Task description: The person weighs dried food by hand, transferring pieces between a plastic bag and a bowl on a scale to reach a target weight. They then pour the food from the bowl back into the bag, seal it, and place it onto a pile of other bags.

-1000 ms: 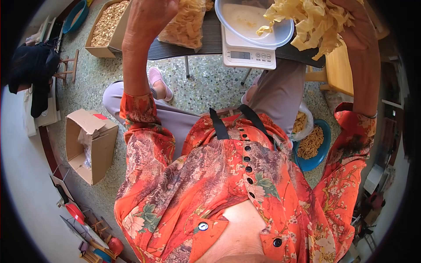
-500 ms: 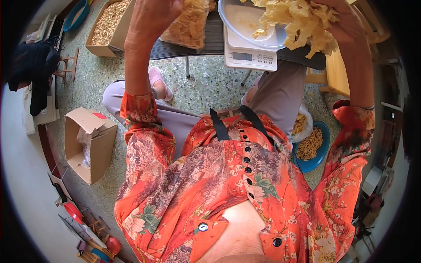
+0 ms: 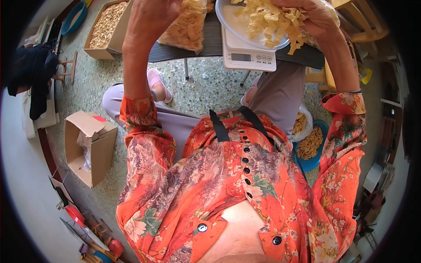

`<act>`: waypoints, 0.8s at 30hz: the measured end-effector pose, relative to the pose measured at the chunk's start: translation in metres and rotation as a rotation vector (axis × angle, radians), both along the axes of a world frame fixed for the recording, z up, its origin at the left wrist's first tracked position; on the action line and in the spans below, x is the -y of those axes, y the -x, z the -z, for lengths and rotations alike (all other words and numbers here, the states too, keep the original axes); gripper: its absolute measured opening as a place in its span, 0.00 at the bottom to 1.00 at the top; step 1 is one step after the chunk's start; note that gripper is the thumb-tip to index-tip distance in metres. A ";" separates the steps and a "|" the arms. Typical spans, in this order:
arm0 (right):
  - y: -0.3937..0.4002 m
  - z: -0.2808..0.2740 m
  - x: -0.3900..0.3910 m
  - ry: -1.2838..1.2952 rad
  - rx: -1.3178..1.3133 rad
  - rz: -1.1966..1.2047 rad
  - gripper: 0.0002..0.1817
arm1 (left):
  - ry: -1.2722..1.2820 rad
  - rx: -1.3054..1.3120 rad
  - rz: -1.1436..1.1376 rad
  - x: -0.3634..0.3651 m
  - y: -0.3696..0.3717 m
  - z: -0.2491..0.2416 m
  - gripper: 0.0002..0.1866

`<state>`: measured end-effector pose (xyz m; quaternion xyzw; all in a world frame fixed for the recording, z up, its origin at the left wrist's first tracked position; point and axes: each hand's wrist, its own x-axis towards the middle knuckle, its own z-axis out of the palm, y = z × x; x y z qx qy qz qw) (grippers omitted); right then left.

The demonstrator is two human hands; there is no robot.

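Observation:
At the upper right, my right hand (image 3: 316, 16) grips a clump of pale yellow dried flakes (image 3: 274, 19), which hangs over a clear plastic bowl (image 3: 232, 18). That bowl rests on a white digital scale (image 3: 251, 59) with a small grey display. My left hand (image 3: 160, 13) is at the top, its fingers mostly out of frame, beside a clear bag of similar flakes (image 3: 188, 30). Its fingers look bent towards the bag's upper edge, though their grip is hidden. Bag and scale both stand on a dark table (image 3: 212, 37).
An open carton of dried pieces (image 3: 98, 52) is at the upper left, a blue basin (image 3: 74, 19) beyond it. An open cardboard box (image 3: 103, 151) sits on the floor at left. Another blue basin (image 3: 312, 163) with dried sticks stands at right, near a wooden chair (image 3: 362, 37).
My right hand has moved left with the flakes, which now hang further over the bowl. My left hand has barely shifted.

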<state>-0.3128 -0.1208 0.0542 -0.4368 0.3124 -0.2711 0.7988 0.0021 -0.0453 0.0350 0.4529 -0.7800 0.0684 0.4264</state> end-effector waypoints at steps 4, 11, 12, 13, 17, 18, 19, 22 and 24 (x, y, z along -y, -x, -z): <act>-0.001 0.018 0.010 0.062 -0.133 0.133 0.18 | -0.017 -0.015 -0.011 0.001 0.000 0.000 0.08; -0.004 0.025 0.014 0.162 -0.296 0.264 0.20 | 0.065 -0.010 0.017 0.008 -0.001 0.009 0.09; -0.005 0.025 0.014 0.163 -0.296 0.266 0.20 | 0.066 -0.009 0.019 0.007 0.000 0.009 0.09; -0.006 0.025 0.014 0.175 -0.255 0.209 0.20 | 0.051 -0.029 0.015 0.006 0.001 0.007 0.09; -0.007 0.034 0.020 0.269 -0.177 0.121 0.21 | 0.031 -0.028 -0.005 0.005 0.000 0.007 0.09; -0.008 0.035 0.020 0.269 -0.176 0.124 0.21 | 0.032 -0.027 -0.002 0.006 0.000 0.007 0.09; -0.008 0.036 0.020 0.271 -0.207 0.146 0.21 | 0.027 -0.022 -0.002 0.006 -0.001 0.008 0.09; -0.007 0.041 0.023 0.287 -0.217 0.156 0.21 | 0.043 -0.014 0.018 0.008 -0.001 0.009 0.09; -0.010 0.041 0.022 0.299 -0.198 0.141 0.21 | 0.061 -0.014 0.036 0.007 0.000 0.008 0.09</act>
